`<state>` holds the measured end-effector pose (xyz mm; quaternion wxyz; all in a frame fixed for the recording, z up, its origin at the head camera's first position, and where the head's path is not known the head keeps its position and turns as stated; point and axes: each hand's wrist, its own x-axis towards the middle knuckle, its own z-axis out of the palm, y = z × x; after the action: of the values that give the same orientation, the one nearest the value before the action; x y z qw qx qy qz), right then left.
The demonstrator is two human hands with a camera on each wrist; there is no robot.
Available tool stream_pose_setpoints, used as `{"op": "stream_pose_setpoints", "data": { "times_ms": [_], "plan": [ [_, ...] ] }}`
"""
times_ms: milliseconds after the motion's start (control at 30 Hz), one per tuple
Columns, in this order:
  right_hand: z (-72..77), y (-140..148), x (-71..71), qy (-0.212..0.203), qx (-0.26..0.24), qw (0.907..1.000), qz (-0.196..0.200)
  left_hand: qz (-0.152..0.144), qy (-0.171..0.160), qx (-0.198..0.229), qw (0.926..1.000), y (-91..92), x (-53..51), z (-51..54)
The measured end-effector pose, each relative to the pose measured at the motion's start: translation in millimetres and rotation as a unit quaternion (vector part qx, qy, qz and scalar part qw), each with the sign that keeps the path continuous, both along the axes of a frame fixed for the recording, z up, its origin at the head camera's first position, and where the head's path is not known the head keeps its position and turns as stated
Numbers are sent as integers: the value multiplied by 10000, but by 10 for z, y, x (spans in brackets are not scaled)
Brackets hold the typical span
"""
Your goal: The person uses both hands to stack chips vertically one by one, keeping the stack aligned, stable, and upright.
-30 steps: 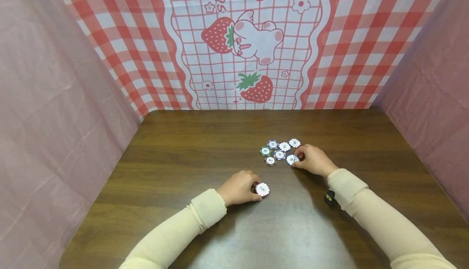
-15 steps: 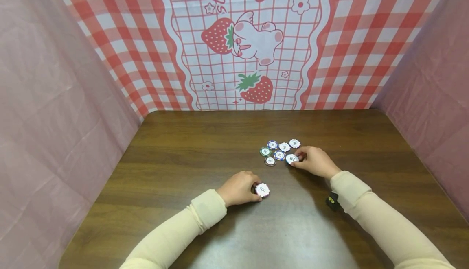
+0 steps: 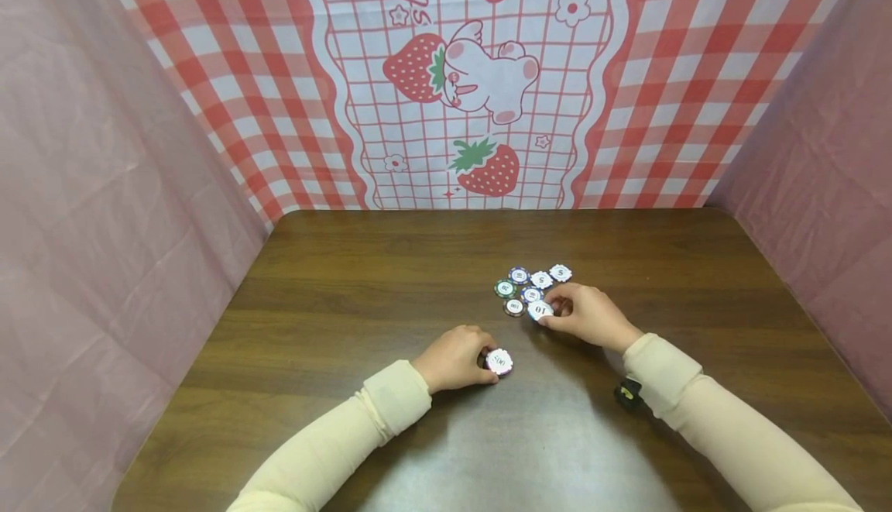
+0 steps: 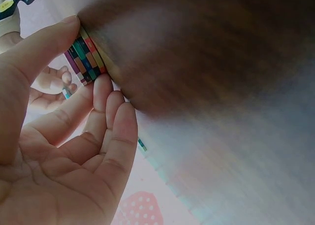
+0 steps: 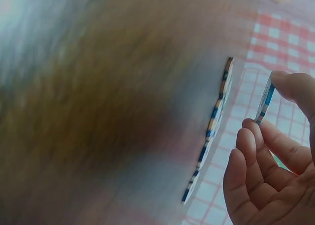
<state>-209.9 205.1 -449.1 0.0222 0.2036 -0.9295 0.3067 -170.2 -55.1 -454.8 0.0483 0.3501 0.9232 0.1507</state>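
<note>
Near the table's middle, my left hand (image 3: 456, 359) grips a short stack of poker chips (image 3: 499, 362) with a white chip marked 500 on top. Thumb and fingertips hold the stack's coloured edges (image 4: 86, 60) in the left wrist view. My right hand (image 3: 588, 314) pinches a white and light-blue poker chip (image 3: 540, 310) marked 10. In the right wrist view that chip (image 5: 266, 101) is held above the tabletop. It partly covers a blue chip (image 3: 532, 295) in the head view. Close by lie a brown chip (image 3: 514, 307) and white chips (image 3: 540, 280) marked 5.
A green chip (image 3: 505, 289) and another blue chip (image 3: 519, 275) lie flat in the same cluster. The brown wooden table (image 3: 362, 264) ends at a red checked cloth (image 3: 279, 94) behind. Pink curtains (image 3: 104, 187) hang at both sides. A black object (image 3: 628, 393) sits at the right wrist.
My right hand has carried the chip marked 10 leftward, off its earlier spot and over the edge of the blue chip. The left hand and its stack stay in place.
</note>
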Motion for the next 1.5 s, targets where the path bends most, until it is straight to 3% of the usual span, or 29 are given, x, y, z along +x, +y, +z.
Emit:
{"op": "stream_pose_setpoints", "data": {
  "times_ms": [667, 1500],
  "plan": [
    [27, -283, 280, 340, -67, 9963, 781, -57, 28, 39, 10000, 2, -14, 6],
    [-87, -426, 380, 159, 36, 9892, 1453, -88, -51, 95, 9999, -4, -23, -5]
  ]
}}
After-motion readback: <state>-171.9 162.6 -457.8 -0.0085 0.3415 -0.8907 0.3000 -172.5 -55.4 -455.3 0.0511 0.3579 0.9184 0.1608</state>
